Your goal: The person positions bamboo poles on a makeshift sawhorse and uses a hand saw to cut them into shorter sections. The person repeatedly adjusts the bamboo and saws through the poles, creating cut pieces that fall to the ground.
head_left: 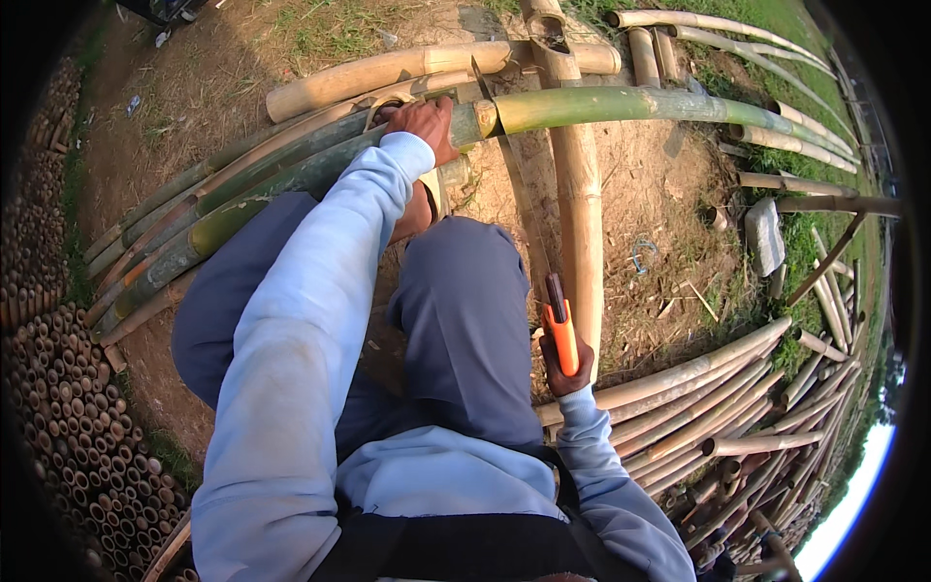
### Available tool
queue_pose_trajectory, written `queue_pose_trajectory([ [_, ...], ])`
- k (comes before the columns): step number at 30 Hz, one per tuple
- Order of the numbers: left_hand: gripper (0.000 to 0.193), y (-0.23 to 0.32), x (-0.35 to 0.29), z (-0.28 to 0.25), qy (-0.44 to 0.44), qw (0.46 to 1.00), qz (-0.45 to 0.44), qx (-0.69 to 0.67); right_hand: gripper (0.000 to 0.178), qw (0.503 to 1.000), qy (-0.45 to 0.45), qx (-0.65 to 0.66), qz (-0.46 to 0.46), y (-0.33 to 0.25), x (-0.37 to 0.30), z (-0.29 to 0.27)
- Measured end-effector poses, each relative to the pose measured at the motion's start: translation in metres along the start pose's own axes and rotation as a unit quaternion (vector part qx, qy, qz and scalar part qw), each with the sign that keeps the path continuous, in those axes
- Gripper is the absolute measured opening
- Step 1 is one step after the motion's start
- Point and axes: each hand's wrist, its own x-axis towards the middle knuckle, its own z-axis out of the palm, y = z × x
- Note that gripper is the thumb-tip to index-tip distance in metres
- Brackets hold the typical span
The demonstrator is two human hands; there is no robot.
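Observation:
A long green bamboo pole [601, 105] runs crosswise in front of me. My left hand [424, 126] grips it just left of a pale joint, fingers curled over the top. My right hand [565, 367], lower and nearer my body, is closed on the orange handle of a handsaw [562, 335]. The saw's long thin blade points away from me and meets the green pole right of my left hand, at a dark line across it. My bare foot [414, 213] is below the left hand, partly hidden by the sleeve and trouser leg.
A thick dry bamboo post [579, 194] lies lengthwise beneath the green pole. Another dry bamboo length [388, 73] lies beyond. Cut bamboo ends [82, 427] are stacked at the left, and several long poles [708, 388] are piled at the right. A white sack [765, 238] rests on the grass.

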Motion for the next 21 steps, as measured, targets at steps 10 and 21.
queue_pose_trajectory([
  [10,0.057,0.001,0.005,0.000,0.041,0.999,-0.015,0.022,0.022,0.992,0.026,-0.027,-0.122,-0.023,0.168,0.053],
  [21,0.067,0.001,0.007,0.003,-0.026,0.999,-0.016,0.010,0.038,0.995,0.032,-0.072,-0.065,-0.009,-0.041,-0.004],
])
